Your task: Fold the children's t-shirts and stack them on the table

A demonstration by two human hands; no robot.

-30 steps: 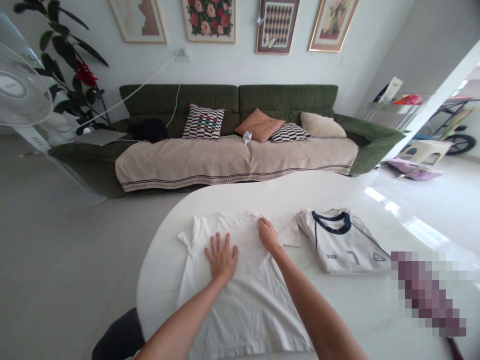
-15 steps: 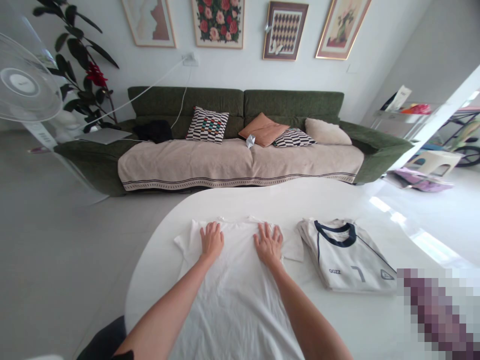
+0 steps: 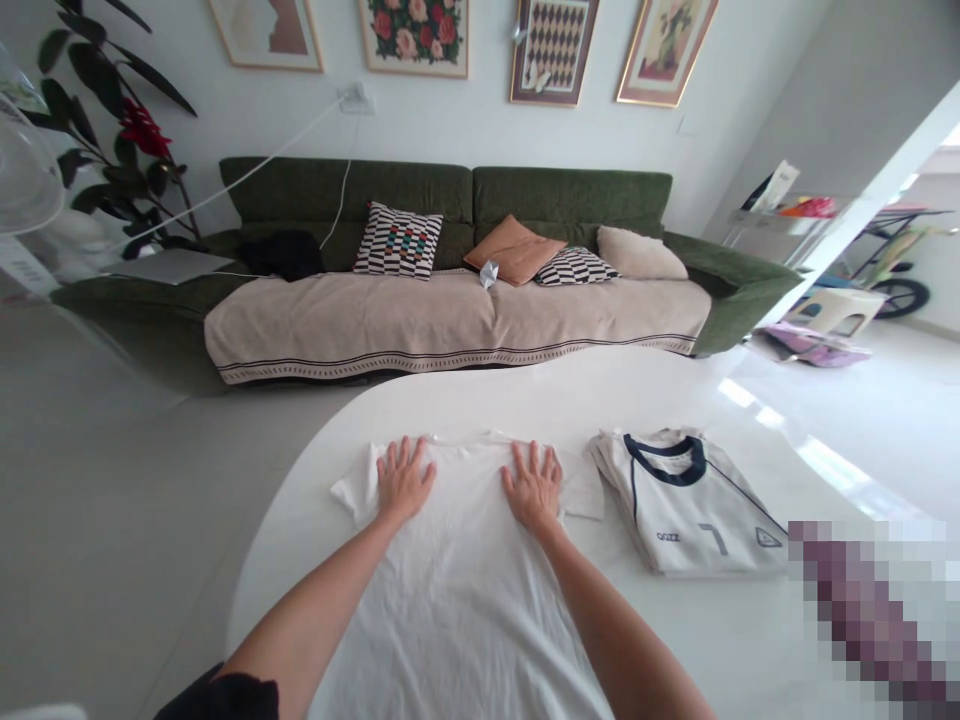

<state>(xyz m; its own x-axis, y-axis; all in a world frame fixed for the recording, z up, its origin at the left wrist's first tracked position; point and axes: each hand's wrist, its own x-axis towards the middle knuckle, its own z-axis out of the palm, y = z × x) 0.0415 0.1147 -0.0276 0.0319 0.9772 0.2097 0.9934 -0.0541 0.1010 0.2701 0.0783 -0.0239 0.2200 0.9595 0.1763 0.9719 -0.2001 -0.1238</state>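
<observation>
A white T-shirt (image 3: 465, 560) lies spread on the white table (image 3: 300, 530), its collar at the far end and its lower part running toward me. My left hand (image 3: 403, 480) rests flat near the left shoulder of the shirt, fingers spread. On the right shoulder area lies my right hand (image 3: 532, 485), palm down with fingers apart. Neither hand grips the cloth. Just right of the shirt's right sleeve is a folded light jersey (image 3: 697, 520) with a dark navy collar and a printed 7; it seems to lie on other folded cloth.
Beyond the table's far edge stands a green sofa (image 3: 345, 195) with a beige cover and several cushions. A fan (image 3: 26, 170) and a plant (image 3: 112, 120) are at the far left. A pixelated patch (image 3: 870, 610) hides the table's right side.
My left hand has slid a little to the left across the shirt and its fingers have spread wider. My right hand stays nearly in place. The view has shifted slightly.
</observation>
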